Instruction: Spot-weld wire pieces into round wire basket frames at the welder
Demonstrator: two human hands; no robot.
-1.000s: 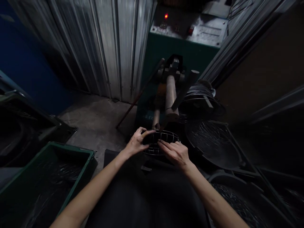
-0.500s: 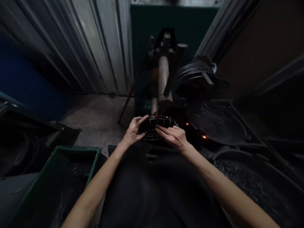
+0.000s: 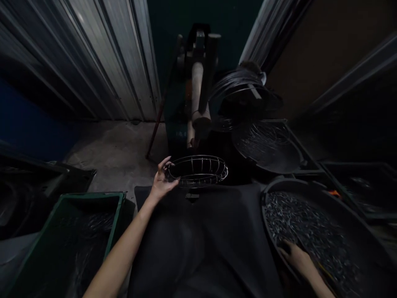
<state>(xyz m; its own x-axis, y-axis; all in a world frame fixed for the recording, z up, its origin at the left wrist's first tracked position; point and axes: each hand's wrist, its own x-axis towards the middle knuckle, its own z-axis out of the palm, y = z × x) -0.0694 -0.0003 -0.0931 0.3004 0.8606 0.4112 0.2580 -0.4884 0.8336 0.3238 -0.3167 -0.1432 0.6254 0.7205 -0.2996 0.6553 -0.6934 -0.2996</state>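
Note:
My left hand (image 3: 164, 178) grips the left side of a round wire basket frame (image 3: 198, 179), thumb in front and fingers behind. The frame is made of thin bent wires and sits just below the machine's electrode arm (image 3: 196, 91). Off to the right, my right hand (image 3: 296, 256) reaches into a large round dark tub (image 3: 266, 215) filled with many small metal wire pieces (image 3: 297, 219). Its fingertips are lost in shadow among the pieces, so what they hold, if anything, is hidden.
A green crate (image 3: 119, 207) stands to my left on the floor. Behind the tub is a round tray (image 3: 266, 151) of thin wires, with a coil of wire (image 3: 238, 82) above it. A dark apron (image 3: 198, 240) covers my lap. Corrugated metal sheeting (image 3: 102, 54) lines the back left.
My right hand has left the wire frame and gone down right into the tub. The left hand keeps its hold. Bright sparks near the frame have gone, and the view has shifted right.

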